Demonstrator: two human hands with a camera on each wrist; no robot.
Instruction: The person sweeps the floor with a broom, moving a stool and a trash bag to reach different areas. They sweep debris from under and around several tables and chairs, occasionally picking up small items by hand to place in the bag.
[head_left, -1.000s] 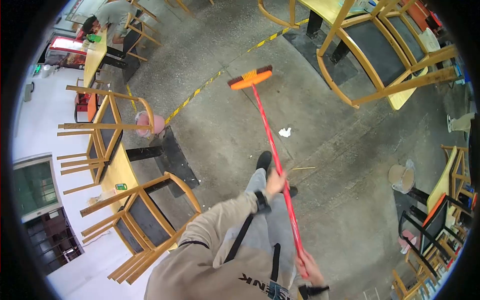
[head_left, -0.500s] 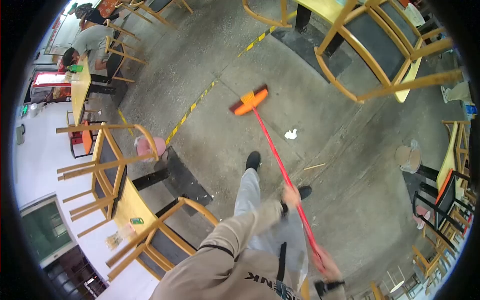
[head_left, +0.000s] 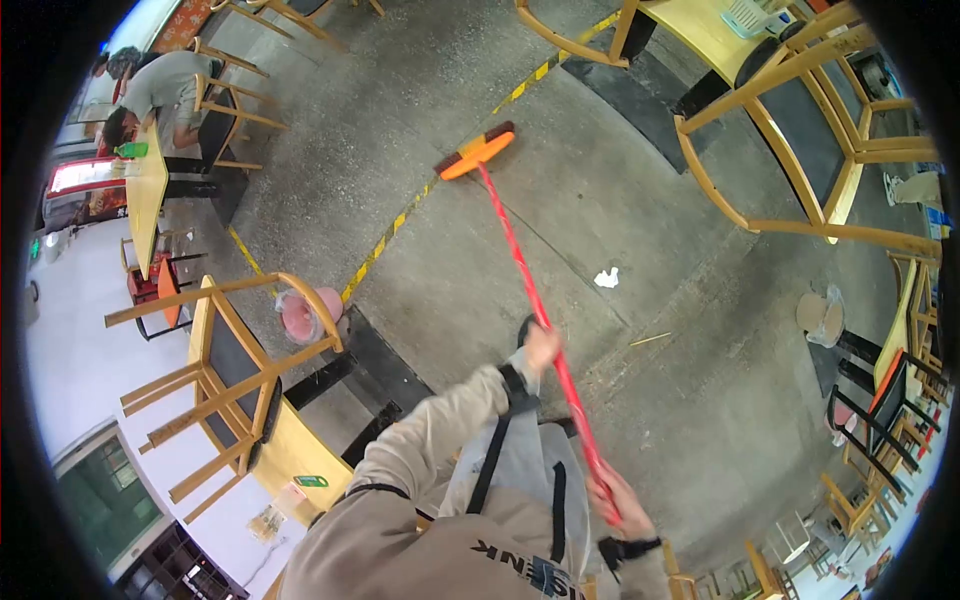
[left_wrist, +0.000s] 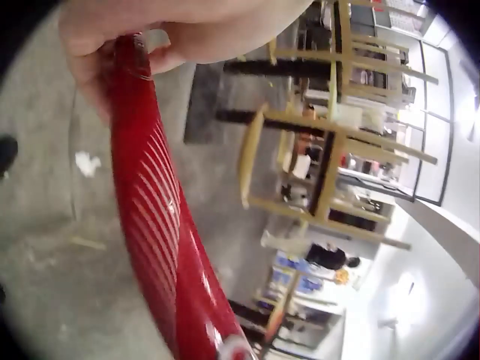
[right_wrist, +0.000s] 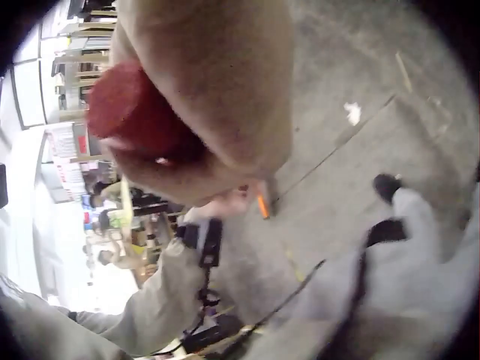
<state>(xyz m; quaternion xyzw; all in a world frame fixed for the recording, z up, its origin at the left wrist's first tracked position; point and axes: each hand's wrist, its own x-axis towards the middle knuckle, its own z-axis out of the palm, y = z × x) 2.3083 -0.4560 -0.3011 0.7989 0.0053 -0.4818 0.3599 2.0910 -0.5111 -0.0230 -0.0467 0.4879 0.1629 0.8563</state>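
Observation:
A push broom (head_left: 478,156) with an orange head, dark red and yellow bristles and a long red handle stretches out in front of the person on the concrete floor. Partway along the handle, the left hand (head_left: 543,347) grips it. Nearer the body, the right hand (head_left: 618,503) is wrapped round the handle close to its top end (right_wrist: 127,101). In the left wrist view the striped red handle (left_wrist: 154,202) runs down from the curled fingers. Crumpled white paper (head_left: 606,277) lies on the floor right of the handle, with a thin stick (head_left: 650,339) nearer the feet.
Upturned chairs (head_left: 235,370) rest on the tables at left and upper right. A pink bin (head_left: 310,315) stands by the left table base, and a lined bin (head_left: 820,317) at right. A seated person (head_left: 165,90) leans over a table at upper left.
The broom head came toward the feet, then swung away and left to the yellow-black floor tape. Both hands keep their hold. The feet and the head view have shifted.

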